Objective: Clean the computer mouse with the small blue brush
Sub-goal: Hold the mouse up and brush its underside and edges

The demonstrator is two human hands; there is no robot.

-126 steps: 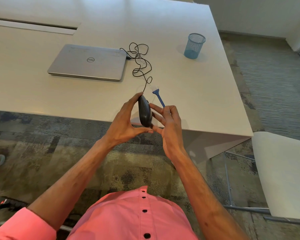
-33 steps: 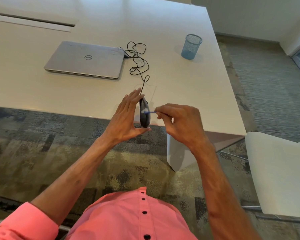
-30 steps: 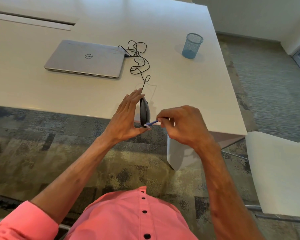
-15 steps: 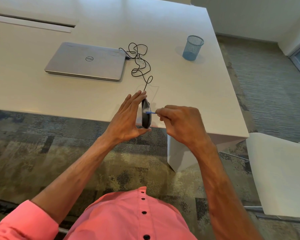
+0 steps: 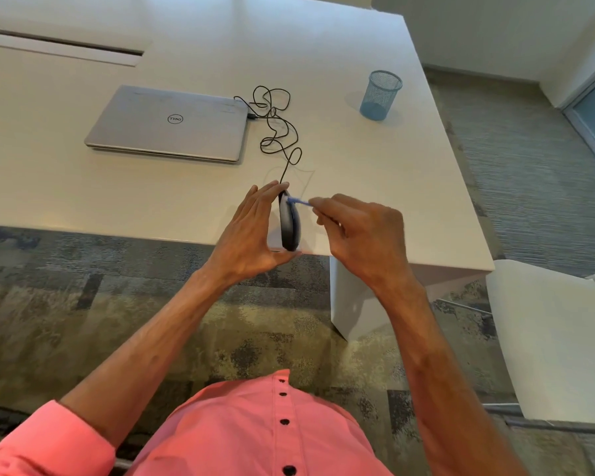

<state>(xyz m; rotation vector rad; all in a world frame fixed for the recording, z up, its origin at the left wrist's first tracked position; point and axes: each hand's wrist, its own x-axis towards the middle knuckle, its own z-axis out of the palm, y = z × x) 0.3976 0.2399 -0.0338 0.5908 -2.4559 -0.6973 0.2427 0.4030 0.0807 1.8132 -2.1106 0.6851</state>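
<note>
My left hand (image 5: 249, 235) holds the dark grey computer mouse (image 5: 289, 225) on its edge, just above the near edge of the white table (image 5: 186, 197). Fingers lie along its left side and the thumb props it from below. My right hand (image 5: 356, 231) pinches the small blue brush (image 5: 299, 201) by its handle. The pale bristle end touches the upper part of the mouse's right face. Most of the handle is hidden inside my fingers. The black mouse cable (image 5: 277, 125) runs in loops from the top of the mouse to the laptop.
A shut silver laptop (image 5: 167, 123) lies on the table to the far left. A blue mesh cup (image 5: 380, 95) stands at the far right of the table. A white chair (image 5: 557, 341) is at my right, over patterned carpet.
The brush tip has swept up the mouse's right face, from the lower end a second ago to the upper end now. My left hand keeps the mouse in the same grip.
</note>
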